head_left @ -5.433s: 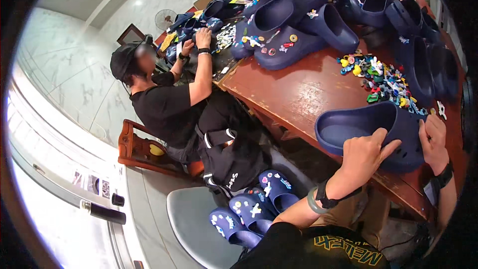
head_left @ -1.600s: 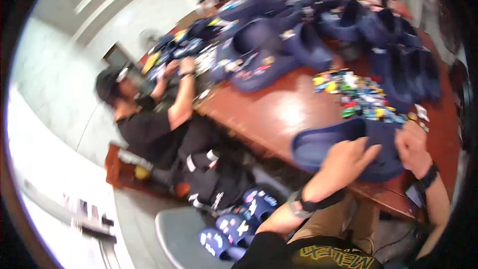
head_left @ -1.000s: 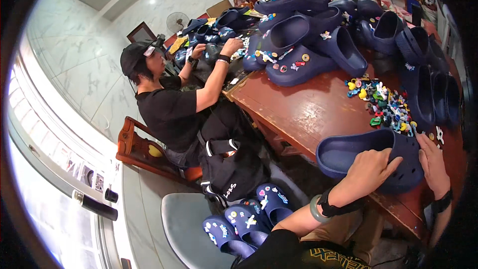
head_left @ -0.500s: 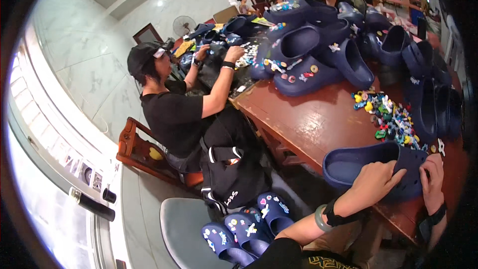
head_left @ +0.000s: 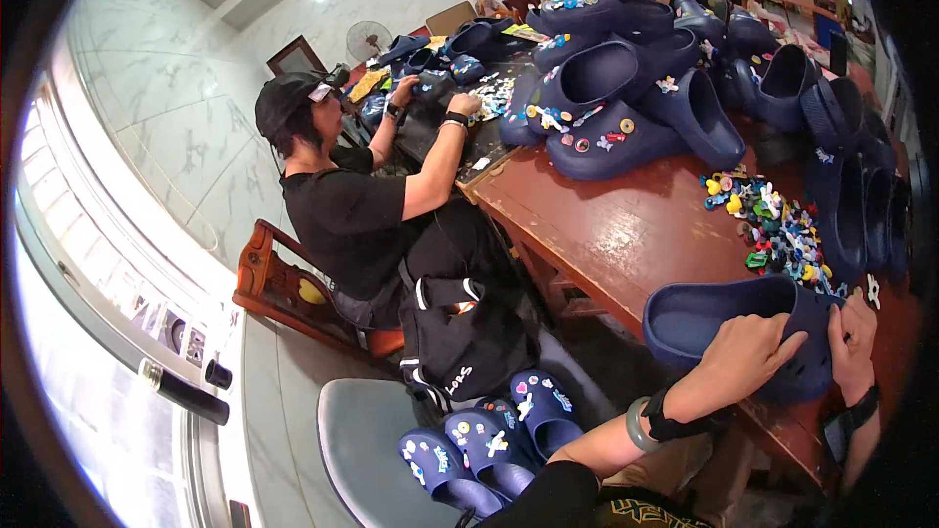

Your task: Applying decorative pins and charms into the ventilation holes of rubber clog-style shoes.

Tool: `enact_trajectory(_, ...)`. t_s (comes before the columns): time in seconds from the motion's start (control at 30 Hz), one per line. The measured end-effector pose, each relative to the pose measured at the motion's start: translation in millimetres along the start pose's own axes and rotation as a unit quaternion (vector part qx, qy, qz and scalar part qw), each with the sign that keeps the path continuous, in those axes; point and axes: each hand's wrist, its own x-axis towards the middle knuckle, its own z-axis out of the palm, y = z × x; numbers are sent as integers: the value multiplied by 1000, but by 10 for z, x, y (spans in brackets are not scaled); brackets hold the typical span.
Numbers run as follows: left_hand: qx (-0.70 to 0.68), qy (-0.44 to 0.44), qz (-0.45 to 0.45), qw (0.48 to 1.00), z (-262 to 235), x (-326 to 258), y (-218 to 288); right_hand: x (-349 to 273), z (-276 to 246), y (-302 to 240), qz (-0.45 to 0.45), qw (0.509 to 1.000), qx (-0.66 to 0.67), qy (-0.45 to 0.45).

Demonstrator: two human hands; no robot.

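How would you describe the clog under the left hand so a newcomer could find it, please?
Find the red-brown table, then its near edge, in front of the colourful charms. There is a navy clog, the left hand across it and the right hand at its toe. Unlike the charm-studded clogs on the grey chair, its visible holes look bare.

I see a bright window [head_left: 88,386] at left, a marbled wall [head_left: 147,108] beyond, a wooden chair [head_left: 279,282] nearer, a fan [head_left: 368,41] far off.
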Motion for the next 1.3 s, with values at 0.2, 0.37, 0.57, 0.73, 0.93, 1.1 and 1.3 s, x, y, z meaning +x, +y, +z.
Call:
enact_trajectory(0.2,5,8,-1,1000,-41,-21,51,22,-72,-66,-14,1000,0,-10)
enact_trajectory(0.37,15,11,-14,1000,-87,-55,93,23,-32,-32,7,997,68,-38)
enact_trajectory(0.57,24,9,31,999,14,-10,25,246,-711,-108,47,941,217,-256)
enact_trajectory(0.73,51,-52,-55,996,-323,50,155,262,-484,143,-70,941,185,-275)
enact_trajectory(0.93,-48,-94,-135,985,-393,93,227,37,-249,114,-140,956,249,-70)
enact_trajectory(1.1,-100,-75,-154,980,-513,-12,102,74,-523,364,198,939,282,4)
enact_trajectory(1.3,-107,-73,-161,978,-503,-4,98,-60,-417,744,202,962,162,-82)
